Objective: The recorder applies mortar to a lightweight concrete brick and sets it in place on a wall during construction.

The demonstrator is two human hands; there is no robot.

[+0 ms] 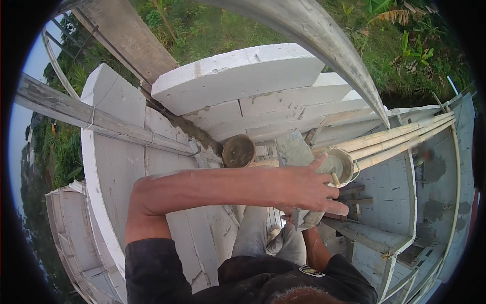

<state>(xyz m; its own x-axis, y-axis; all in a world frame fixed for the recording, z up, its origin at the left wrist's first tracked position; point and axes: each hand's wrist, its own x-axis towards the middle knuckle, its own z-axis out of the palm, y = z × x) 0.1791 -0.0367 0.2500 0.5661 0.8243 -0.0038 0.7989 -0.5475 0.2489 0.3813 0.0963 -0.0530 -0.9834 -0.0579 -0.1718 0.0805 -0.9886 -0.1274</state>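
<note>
My left arm reaches across to the right, and my left hand (309,190) is spread open with the fingers apart. Its thumb and fingertips are beside a bucket (349,164) of grey wet mix, where a short pale handle (335,179) sticks up. Under the left hand is a grey, mortar-smeared piece (310,219) whose full shape is hidden. My right hand (288,218) shows only a few fingertips at that piece's left side and seems to hold it from below. Behind the left hand lies a flat grey board (295,147) with mortar on it.
A round brown bucket (239,151) stands in the wall corner. White block walls (238,76) rise ahead and at left (115,137). Bamboo poles (400,139) run off right. A pole (61,104) crosses at left, and a thick curved pole (324,35) hangs overhead. A drop opens at right.
</note>
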